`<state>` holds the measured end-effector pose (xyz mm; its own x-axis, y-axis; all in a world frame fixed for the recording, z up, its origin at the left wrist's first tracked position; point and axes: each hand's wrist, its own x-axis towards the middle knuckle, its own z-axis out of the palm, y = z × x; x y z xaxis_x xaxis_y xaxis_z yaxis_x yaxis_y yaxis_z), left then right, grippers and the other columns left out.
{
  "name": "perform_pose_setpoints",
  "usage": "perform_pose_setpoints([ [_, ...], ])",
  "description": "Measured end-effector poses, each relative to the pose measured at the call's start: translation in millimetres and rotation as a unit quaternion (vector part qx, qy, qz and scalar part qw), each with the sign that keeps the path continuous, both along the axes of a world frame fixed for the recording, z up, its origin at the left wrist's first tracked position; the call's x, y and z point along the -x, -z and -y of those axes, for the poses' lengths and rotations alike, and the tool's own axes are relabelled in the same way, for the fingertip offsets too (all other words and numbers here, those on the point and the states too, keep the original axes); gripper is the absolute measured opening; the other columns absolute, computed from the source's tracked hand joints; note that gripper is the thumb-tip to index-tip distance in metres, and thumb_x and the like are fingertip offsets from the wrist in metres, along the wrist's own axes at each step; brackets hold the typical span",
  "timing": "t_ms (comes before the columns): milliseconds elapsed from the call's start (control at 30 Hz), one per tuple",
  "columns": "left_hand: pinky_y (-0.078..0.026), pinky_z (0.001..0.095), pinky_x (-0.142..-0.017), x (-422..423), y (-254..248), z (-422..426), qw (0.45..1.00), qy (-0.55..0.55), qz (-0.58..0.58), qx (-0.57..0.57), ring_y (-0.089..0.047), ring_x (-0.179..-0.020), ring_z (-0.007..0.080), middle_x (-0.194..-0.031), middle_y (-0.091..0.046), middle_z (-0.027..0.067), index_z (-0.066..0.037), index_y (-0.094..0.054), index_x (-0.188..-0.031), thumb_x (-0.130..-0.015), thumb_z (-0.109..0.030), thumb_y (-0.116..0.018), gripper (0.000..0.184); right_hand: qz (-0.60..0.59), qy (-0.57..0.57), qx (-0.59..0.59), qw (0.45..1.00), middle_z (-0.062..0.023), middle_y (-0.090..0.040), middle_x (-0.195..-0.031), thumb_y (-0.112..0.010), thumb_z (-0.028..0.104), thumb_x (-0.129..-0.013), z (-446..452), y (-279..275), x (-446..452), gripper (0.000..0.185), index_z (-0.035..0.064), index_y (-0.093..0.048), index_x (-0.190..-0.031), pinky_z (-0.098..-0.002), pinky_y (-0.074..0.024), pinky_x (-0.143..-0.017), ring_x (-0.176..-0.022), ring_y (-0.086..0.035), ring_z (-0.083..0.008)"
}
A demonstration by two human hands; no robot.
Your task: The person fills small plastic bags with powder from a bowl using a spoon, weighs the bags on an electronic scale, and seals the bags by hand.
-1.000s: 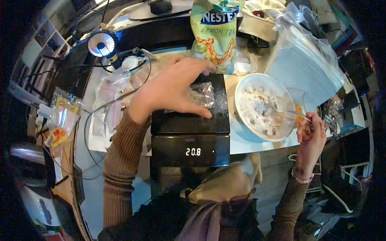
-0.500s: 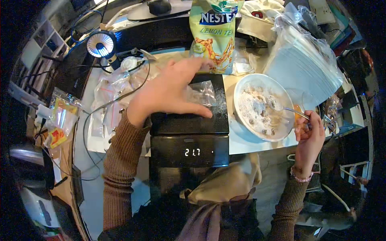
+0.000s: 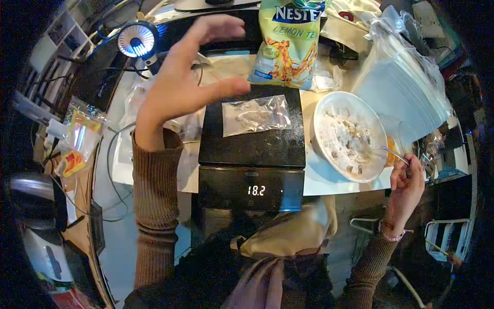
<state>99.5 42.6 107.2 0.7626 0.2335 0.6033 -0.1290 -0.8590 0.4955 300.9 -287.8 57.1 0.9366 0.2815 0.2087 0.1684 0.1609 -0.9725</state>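
My left hand (image 3: pixel 188 77) is raised with fingers apart, above and left of a black scale (image 3: pixel 252 149) whose display reads 18.2. A small clear zip bag (image 3: pixel 256 116) with pale contents lies flat on the scale, beside scattered white powder. My right hand (image 3: pixel 407 181) pinches the handle of a metal spoon (image 3: pixel 395 154). The spoon's bowl end dips into a white bowl (image 3: pixel 318 116) holding white powder and dark lumps; its tip is hard to make out there.
Behind the scale stands a Nestea lemon tea pouch (image 3: pixel 289 49). Plastic-wrapped pale sheets (image 3: pixel 401 82) lie at the back right. A lit round fan-like device (image 3: pixel 138 41) stands at the back left. Yellow packets (image 3: pixel 74 162) in plastic are at the far left.
My left hand has lifted up and left off the zip bag, which now lies uncovered. The display went from 20.8 to 21.7 to 18.2. My right hand still grips the spoon; the view has shifted slightly.
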Motion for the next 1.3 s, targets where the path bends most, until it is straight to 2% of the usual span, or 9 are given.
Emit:
perform_pose_setpoints([
  [100,-0.032,0.0352,-0.095,-9,10,15,0.995,0.057,-0.062,0.056,-0.044,-0.113,0.0222,-0.119,-0.050,0.0100,-0.005,-0.039,-0.124,-0.061,-0.046,-0.073,0.082,0.012,-0.010,-0.003,1.000,-0.0030,-0.055,-0.067,-0.045,0.022,-0.091,-1,1,0,0.022,0.0012,-0.053,-0.095,-0.0150,-0.0290,-0.038,-0.047,-0.045,-0.0048],
  [167,-0.035,0.0353,-0.093,-13,24,28,0.990,0.006,-0.123,-0.070,-0.046,-0.110,0.0229,-0.117,-0.050,0.0124,-0.003,-0.038,-0.124,-0.060,-0.043,-0.074,0.083,0.022,-0.015,-0.008,1.000,-0.0037,-0.056,-0.067,-0.047,0.022,-0.090,-4,1,0,0.022,0.0013,-0.054,-0.094,-0.0148,-0.0306,-0.036,-0.046,-0.047,-0.0054],
  [333,-0.034,0.0384,-0.092,-31,46,47,0.984,0.011,-0.109,-0.143,-0.051,-0.102,0.0275,-0.105,-0.055,0.0136,-0.003,-0.039,-0.121,-0.062,-0.038,-0.074,0.078,-0.023,0.009,-0.012,1.000,-0.0041,-0.055,-0.066,-0.046,0.022,-0.091,-12,-1,4,0.022,0.0008,-0.053,-0.093,-0.0156,-0.0306,-0.037,-0.046,-0.047,-0.0057],
  [433,-0.039,0.0382,-0.086,-35,45,46,0.987,0.053,-0.152,0.021,-0.054,-0.097,0.0283,-0.100,-0.056,0.0141,-0.003,-0.033,-0.124,-0.062,-0.031,-0.075,0.079,-0.023,0.019,-0.005,1.000,-0.0029,-0.053,-0.066,-0.044,0.022,-0.091,-19,-4,6,0.023,0.0010,-0.053,-0.094,-0.0158,-0.0279,-0.038,-0.045,-0.043,-0.0048],
  [567,-0.044,0.0349,-0.082,-34,37,48,0.986,0.069,-0.118,0.099,-0.057,-0.091,0.0250,-0.094,-0.058,0.0132,-0.003,-0.032,-0.124,-0.062,-0.023,-0.076,0.078,-0.031,-0.042,-0.028,0.998,-0.0044,-0.054,-0.064,-0.044,0.021,-0.091,-33,-18,10,0.022,0.0007,-0.053,-0.093,-0.0162,-0.0299,-0.037,-0.045,-0.046,-0.0061],
  [933,-0.045,0.0309,-0.082,-28,26,45,0.989,0.093,-0.043,0.109,-0.058,-0.088,0.0196,-0.090,-0.059,0.0114,-0.002,-0.032,-0.124,-0.062,-0.018,-0.076,0.077,-0.026,-0.243,-0.068,0.967,-0.0090,-0.057,-0.065,-0.043,0.018,-0.091,-107,-43,29,0.021,-0.0016,-0.052,-0.090,-0.0179,-0.0331,-0.037,-0.044,-0.048,-0.0088],
  [1067,-0.045,0.0313,-0.081,-27,24,43,0.990,0.088,-0.043,0.105,-0.058,-0.087,0.0202,-0.091,-0.059,0.0116,-0.003,-0.032,-0.124,-0.062,-0.019,-0.076,0.077,0.013,-0.271,-0.056,0.961,-0.0095,-0.057,-0.065,-0.043,0.017,-0.091,-121,-46,40,0.021,-0.0024,-0.052,-0.090,-0.0184,-0.0353,-0.038,-0.045,-0.049,-0.0090],
  [1167,-0.045,0.0316,-0.081,-26,25,42,0.990,0.081,-0.042,0.105,-0.058,-0.087,0.0208,-0.091,-0.059,0.0117,-0.003,-0.032,-0.124,-0.062,-0.019,-0.076,0.077,0.156,-0.283,-0.009,0.946,-0.0092,-0.057,-0.066,-0.043,0.017,-0.092,-122,-48,55,0.022,-0.0027,-0.052,-0.091,-0.0182,-0.0363,-0.039,-0.047,-0.051,-0.0093],
  [1300,-0.045,0.0319,-0.081,-27,26,41,0.991,0.077,-0.039,0.099,-0.058,-0.087,0.0216,-0.091,-0.059,0.0119,-0.003,-0.032,-0.123,-0.062,-0.020,-0.075,0.077,0.228,-0.238,0.015,0.944,-0.0088,-0.057,-0.066,-0.043,0.018,-0.092,-120,-49,67,0.022,-0.0025,-0.052,-0.092,-0.0179,-0.0367,-0.040,-0.049,-0.051,-0.0091],
])
